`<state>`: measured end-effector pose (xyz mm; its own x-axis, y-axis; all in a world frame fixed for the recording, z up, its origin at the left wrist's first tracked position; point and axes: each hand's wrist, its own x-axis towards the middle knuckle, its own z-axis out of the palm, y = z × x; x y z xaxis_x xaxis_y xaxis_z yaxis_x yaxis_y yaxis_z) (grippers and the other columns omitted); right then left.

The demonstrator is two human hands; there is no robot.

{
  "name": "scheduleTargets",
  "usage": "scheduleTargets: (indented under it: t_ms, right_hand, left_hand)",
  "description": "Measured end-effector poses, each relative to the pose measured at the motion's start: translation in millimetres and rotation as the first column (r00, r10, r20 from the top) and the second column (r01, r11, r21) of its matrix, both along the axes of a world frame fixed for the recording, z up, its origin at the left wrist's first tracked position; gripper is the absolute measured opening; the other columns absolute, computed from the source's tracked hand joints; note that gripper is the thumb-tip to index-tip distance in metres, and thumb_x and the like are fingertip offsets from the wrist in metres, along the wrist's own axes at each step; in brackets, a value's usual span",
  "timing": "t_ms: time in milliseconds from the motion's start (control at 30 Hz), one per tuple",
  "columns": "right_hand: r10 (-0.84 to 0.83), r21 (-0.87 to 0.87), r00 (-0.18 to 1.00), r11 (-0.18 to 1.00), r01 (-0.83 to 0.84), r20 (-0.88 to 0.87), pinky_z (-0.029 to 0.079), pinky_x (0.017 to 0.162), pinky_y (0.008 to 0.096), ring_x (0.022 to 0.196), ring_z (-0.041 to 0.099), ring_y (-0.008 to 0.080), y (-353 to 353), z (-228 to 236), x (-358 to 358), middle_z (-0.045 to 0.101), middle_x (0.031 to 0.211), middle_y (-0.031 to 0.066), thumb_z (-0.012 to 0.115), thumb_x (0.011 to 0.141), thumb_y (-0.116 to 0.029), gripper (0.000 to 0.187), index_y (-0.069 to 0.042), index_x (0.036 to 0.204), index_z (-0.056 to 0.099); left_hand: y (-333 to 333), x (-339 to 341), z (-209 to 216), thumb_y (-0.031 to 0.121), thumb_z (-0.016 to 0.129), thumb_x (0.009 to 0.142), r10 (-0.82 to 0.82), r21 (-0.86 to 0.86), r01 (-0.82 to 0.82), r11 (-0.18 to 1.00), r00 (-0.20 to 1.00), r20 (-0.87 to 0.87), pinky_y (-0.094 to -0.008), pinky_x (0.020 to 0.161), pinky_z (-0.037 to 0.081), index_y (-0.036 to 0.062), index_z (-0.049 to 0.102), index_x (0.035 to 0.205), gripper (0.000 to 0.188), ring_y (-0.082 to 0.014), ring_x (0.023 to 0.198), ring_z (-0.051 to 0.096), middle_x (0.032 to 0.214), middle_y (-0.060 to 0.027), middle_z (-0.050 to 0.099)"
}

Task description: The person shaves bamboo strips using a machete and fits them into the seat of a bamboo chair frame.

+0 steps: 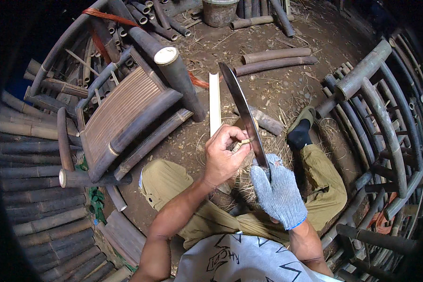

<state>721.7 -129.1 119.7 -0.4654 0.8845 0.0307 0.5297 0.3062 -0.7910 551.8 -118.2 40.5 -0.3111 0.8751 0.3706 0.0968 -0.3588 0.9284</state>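
My right hand (279,191), in a grey knitted glove, is closed round the lower end of a long machete (243,105). Its dark blade rises up and to the left, tip pointing away from me. My bare left hand (225,155) pinches a small pale bamboo strip (245,141) between thumb and fingers. The strip's right end meets the blade, low down near the gloved hand. Just beyond my left hand lies a split bamboo length (215,103), pale side up. Behind the blade a short bamboo log (265,121) rests on the ground.
A bamboo chair (127,108) stands at left, beside stacked bamboo poles (42,188). Another bamboo frame (385,113) rises at right. Cut bamboo pieces (277,61) and a bucket (219,13) are farther off. Shavings litter the dirt floor (263,89). My legs are folded around the work.
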Motion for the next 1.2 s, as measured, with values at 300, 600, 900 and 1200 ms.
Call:
scheduleTargets:
  t_ms: [300, 600, 900, 1200]
  right_hand:
    - [-0.030, -0.071, 0.994, 0.997, 0.037, 0.106, 0.051, 0.072, 0.0489, 0.084, 0.064, 0.0476, -21.0, 17.4, 16.3, 0.063, 0.089, 0.0270, 0.059, 0.097, -0.019, 0.023, 0.001, 0.107, 0.060]
    - [-0.080, -0.019, 0.987, 0.996, 0.083, 0.136, 0.045, 0.078, 0.0440, 0.084, 0.058, 0.0343, -20.6, 5.7, 8.8, 0.059, 0.092, 0.0217, 0.055, 0.102, -0.024, 0.031, 0.005, 0.114, 0.057]
    - [-0.073, -0.013, 0.994, 0.997, 0.074, 0.087, 0.045, 0.073, 0.0431, 0.076, 0.053, 0.0299, -14.3, 3.5, -6.9, 0.058, 0.081, 0.0160, 0.054, 0.102, -0.025, 0.030, 0.005, 0.104, 0.057]
    - [-0.016, 0.106, 0.992, 0.994, 0.002, 0.126, 0.046, 0.073, 0.0436, 0.076, 0.057, 0.0330, -15.7, 4.4, -14.3, 0.058, 0.085, 0.0193, 0.055, 0.101, -0.023, 0.026, 0.002, 0.108, 0.059]
  left_hand:
    - [-0.8, 8.1, -8.1, -0.003, 0.076, 0.076, 0.053, 0.073, -0.044, 0.996, 0.992, -0.117, -0.0339, 0.078, 0.053, 0.0037, 0.060, 0.092, 0.023, -0.0227, 0.086, 0.067, 0.091, -0.0083, 0.064]
    - [-1.3, 1.0, 2.2, -0.002, 0.069, 0.081, 0.070, 0.183, -0.030, 0.983, 0.975, -0.212, -0.0370, 0.079, 0.050, 0.0037, 0.060, 0.100, 0.022, -0.0279, 0.090, 0.063, 0.094, -0.0098, 0.059]
    - [3.3, -11.0, 1.2, -0.002, 0.070, 0.082, 0.099, 0.122, -0.081, 0.989, 0.984, -0.146, -0.0348, 0.080, 0.052, 0.0037, 0.060, 0.101, 0.023, -0.0235, 0.088, 0.064, 0.093, -0.0082, 0.059]
    - [1.2, -22.0, -7.2, -0.001, 0.072, 0.080, 0.158, 0.146, -0.134, 0.980, 0.974, -0.161, -0.0352, 0.079, 0.053, 0.0036, 0.060, 0.096, 0.021, -0.0232, 0.087, 0.066, 0.092, -0.0083, 0.062]
